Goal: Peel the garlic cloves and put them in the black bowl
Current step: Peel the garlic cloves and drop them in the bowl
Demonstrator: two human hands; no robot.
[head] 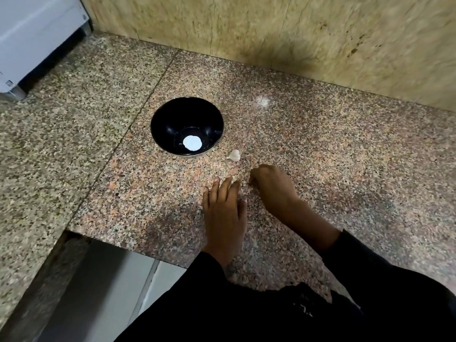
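Note:
A black bowl stands on the granite counter; a white round patch shows at its bottom, and I cannot tell whether it is garlic or a light reflection. One pale garlic clove lies on the counter just right of the bowl. My left hand lies flat on the counter with its fingers straight, below the clove. Beside it, my right hand has its fingers curled downward onto the counter; whatever is under the fingertips is hidden.
A stone wall rises behind the counter. A white appliance stands at the far left corner. The counter's front edge drops off at lower left, with a floor below.

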